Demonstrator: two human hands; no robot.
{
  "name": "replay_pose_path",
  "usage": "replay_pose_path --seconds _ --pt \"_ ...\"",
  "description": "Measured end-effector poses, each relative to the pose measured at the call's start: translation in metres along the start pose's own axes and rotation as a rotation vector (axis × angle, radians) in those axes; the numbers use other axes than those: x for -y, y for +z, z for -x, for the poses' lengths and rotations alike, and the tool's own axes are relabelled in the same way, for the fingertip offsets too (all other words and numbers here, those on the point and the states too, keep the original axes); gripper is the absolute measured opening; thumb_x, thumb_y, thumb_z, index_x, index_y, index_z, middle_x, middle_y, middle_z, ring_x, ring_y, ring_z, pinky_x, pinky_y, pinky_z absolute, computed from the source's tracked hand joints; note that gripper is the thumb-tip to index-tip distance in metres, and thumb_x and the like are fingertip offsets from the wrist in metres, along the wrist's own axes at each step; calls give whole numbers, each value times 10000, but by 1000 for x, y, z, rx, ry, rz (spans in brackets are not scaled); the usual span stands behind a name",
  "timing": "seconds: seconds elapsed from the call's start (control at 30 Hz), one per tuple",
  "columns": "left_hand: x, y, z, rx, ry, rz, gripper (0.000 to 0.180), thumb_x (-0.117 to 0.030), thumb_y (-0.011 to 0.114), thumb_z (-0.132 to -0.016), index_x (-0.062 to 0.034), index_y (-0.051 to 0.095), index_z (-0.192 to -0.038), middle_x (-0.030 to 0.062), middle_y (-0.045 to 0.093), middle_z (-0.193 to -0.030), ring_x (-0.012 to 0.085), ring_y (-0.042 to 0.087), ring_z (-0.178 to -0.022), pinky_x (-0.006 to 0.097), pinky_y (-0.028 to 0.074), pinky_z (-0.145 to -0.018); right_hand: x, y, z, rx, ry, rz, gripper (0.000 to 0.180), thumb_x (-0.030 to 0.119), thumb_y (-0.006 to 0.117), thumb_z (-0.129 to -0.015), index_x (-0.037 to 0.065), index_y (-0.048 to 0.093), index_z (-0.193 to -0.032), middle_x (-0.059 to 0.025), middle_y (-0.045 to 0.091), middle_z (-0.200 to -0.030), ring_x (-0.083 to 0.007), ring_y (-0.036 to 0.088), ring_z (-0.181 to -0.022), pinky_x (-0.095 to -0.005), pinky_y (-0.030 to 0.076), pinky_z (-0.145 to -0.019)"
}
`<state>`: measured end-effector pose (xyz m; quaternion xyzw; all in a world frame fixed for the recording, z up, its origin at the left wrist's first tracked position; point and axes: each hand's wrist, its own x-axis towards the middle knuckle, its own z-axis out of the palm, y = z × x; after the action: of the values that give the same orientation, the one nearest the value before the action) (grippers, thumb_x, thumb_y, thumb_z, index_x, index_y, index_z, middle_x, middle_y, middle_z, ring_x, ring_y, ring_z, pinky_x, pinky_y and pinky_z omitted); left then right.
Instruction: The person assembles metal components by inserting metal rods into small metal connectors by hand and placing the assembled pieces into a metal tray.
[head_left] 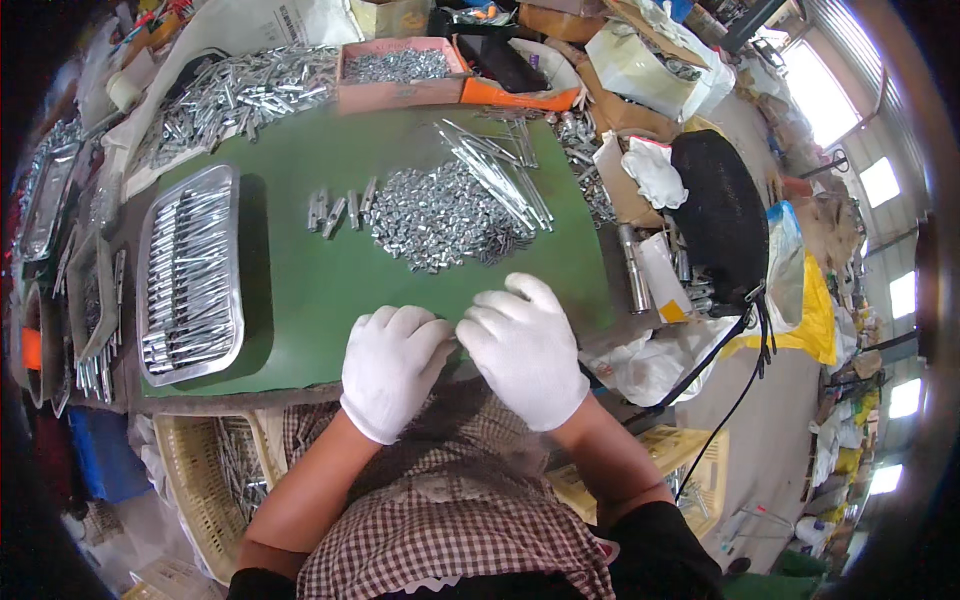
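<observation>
In a white glove, my left hand (393, 368) is curled just over the near edge of the green table top (300, 290). My right hand (527, 350), gloved the same way, almost meets it, fingers bent and pressed together. Whatever they grip between them is hidden behind the gloves. Beyond them lies a pile of small silver metal sleeves (420, 215), with darker small pins (503, 243) at its right side. Long thin metal rods (497, 178) rest across the pile's far right. A few short metal tubes (335, 215) lie at its left.
To the left, a metal tray (238, 300) holds rows of rods. A heap of metal parts (250, 95) and a pink box (400, 95) of small pieces line the back. A black bag (722, 215) stands right. Yellow crates (195, 470) sit below the table.
</observation>
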<state>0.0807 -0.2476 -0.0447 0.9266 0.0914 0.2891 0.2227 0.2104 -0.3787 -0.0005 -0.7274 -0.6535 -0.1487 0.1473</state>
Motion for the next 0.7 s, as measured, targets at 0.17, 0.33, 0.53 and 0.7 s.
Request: replay_pose_path --seconds 0.17,0.33,0.53,0.7 --pt "0 2 1 -10 -6 11 181 -127 788 -764 -123 711 -928 32 667 -920 276 636 -873 421 482 -758 -3 0 4 54 -4 -59 85 146 622 -816 73 666 -821 -68 685 -855 -219 668 -932 -432 484 -1005" --pt "2 2 4 8 -17 -13 163 -139 779 -777 -140 718 -929 17 660 -911 267 641 -854 421 488 -750 -33 -10 37 189 506 52 430 189 674 -870 39 629 -1271 -179 649 -1299 -359 620 -1170 -506 482 -990" --pt "3 5 4 -13 -4 -15 163 -146 778 -783 -152 716 -933 5 663 -916 256 640 -840 414 487 -747 -127 5 107 76 779 460 578 77 624 -937 -12 487 -1492 -267 511 -1484 -430 532 -1321 -485 404 -1126" --pt "6 5 9 -15 -29 -32 168 -150 783 -780 -161 714 -933 5 660 -912 256 640 -835 415 486 -744 -41 -9 76 -185 688 -31 693 161 703 -905 38 439 -1534 -235 630 -1195 -416 626 -1073 -481 520 -904"
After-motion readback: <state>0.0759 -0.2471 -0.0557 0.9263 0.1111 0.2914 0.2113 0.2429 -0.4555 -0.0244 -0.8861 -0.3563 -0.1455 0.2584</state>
